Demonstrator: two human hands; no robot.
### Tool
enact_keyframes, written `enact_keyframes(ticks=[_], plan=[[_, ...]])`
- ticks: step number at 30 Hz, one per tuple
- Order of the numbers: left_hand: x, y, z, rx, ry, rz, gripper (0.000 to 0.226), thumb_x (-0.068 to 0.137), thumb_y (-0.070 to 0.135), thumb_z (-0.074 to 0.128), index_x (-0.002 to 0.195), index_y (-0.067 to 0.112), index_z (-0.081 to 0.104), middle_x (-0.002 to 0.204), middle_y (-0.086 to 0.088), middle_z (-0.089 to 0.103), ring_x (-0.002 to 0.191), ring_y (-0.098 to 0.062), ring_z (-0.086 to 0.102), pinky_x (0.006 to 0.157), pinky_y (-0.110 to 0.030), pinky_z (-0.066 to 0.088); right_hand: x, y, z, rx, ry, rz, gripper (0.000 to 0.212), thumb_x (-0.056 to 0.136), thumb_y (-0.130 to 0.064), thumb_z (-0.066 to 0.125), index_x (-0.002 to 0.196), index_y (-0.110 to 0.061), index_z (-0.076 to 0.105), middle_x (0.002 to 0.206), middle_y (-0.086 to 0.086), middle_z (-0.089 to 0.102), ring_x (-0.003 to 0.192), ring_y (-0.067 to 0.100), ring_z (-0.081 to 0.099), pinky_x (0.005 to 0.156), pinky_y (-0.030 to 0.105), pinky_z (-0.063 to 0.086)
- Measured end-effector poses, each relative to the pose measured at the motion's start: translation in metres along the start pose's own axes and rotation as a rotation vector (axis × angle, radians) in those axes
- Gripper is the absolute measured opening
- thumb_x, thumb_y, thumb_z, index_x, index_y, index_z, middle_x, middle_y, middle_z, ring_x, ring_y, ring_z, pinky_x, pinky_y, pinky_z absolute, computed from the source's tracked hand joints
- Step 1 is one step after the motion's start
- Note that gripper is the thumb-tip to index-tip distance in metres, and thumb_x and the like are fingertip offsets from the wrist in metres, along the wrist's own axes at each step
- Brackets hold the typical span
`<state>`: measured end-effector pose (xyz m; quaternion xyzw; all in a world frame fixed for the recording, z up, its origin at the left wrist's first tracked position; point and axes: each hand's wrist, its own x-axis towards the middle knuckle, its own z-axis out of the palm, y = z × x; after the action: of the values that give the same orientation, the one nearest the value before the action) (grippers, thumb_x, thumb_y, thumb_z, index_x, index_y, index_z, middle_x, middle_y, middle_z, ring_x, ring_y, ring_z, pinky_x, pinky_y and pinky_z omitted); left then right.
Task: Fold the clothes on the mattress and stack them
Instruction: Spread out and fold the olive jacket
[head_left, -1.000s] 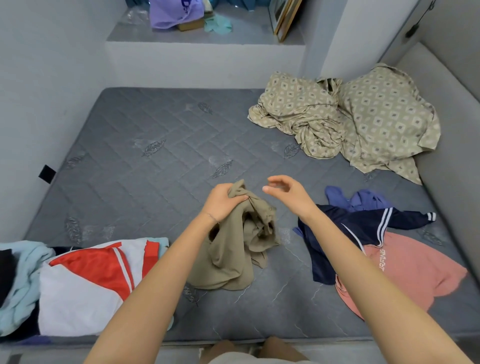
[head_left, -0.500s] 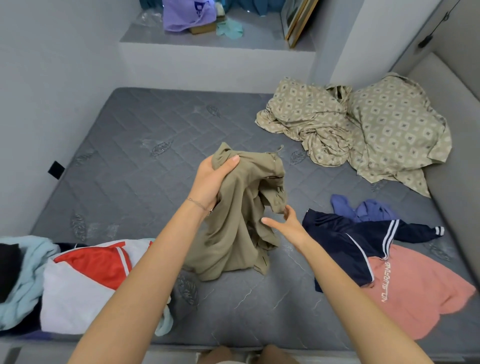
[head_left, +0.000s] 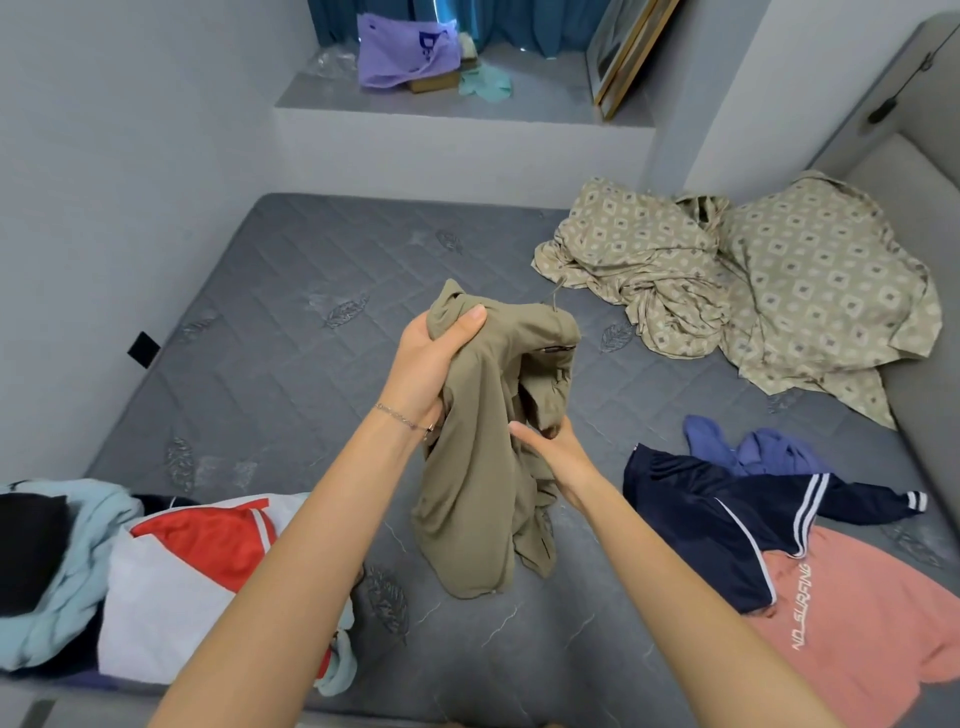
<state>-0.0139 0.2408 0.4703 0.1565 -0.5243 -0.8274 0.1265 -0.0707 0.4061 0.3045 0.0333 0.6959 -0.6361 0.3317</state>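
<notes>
The left grip (head_left: 434, 364), a bare hand with a thin bracelet (head_left: 402, 415) on its wrist, is closed around the top of a bunched olive garment (head_left: 483, 467), thumb pressed over the fabric. It holds the garment up above the middle of the grey quilted mattress (head_left: 260, 338). The cloth hangs in loose folds, and its lower edge reaches down toward the mattress at 6 o'clock; whether it touches there cannot be told. The right grip (head_left: 556, 457) meets the garment lower down on its 3 o'clock side. Its thumb lies stretched against the cloth and its fingers curl into a fold, partly hidden by it.

At 2 o'clock on the mattress a crumpled beige patterned sheet (head_left: 753, 280) lies against the wall. At 4 o'clock a navy jacket (head_left: 727, 519) with white stripes lies spread out, overlapping a pink shirt (head_left: 857, 623) with white lettering, and a blue-purple garment (head_left: 753, 452) lies bunched at the jacket's far edge. At 8 o'clock sits a heap with a red and white top (head_left: 182, 582) beside a light blue garment (head_left: 67, 571) and something black (head_left: 26, 545).

Beyond the mattress at 12 o'clock a raised ledge (head_left: 519, 104) carries a purple bag (head_left: 405, 52), and a framed picture (head_left: 623, 52) leans there.
</notes>
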Motion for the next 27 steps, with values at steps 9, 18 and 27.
enact_keyframes(ticks=[9,18,27], plan=[[0.003,-0.001,-0.006,0.036,0.025,-0.005,0.004,0.092,0.012,0.064,0.093,0.011,0.067,0.087,-0.001,0.074,0.084,-0.013,0.070,0.072,-0.024,0.056,-0.001,-0.002,0.036,-0.083,-0.022,-0.102,0.016,0.086,-0.014,0.072,0.088,-0.029,0.068,0.085,-0.014,0.070,0.084,0.003,0.064,0.074,0.021,0.050],[0.024,-0.008,-0.043,0.130,0.228,-0.016,0.003,0.090,0.013,0.066,0.093,0.013,0.068,0.084,0.005,0.074,0.078,-0.005,0.070,0.066,-0.017,0.053,-0.004,-0.018,0.002,0.028,-0.077,-0.089,0.017,0.084,-0.024,0.076,0.101,-0.022,0.073,0.102,-0.002,0.076,0.096,0.011,0.071,0.082,0.023,0.055],[0.020,-0.059,-0.059,0.376,0.231,-0.048,0.002,0.089,0.017,0.069,0.091,0.019,0.068,0.085,0.010,0.071,0.075,0.004,0.066,0.063,-0.009,0.048,-0.007,-0.032,-0.001,0.198,-0.123,-0.105,0.022,0.085,-0.019,0.073,0.106,-0.014,0.070,0.104,0.002,0.075,0.098,0.013,0.071,0.077,0.019,0.053]])
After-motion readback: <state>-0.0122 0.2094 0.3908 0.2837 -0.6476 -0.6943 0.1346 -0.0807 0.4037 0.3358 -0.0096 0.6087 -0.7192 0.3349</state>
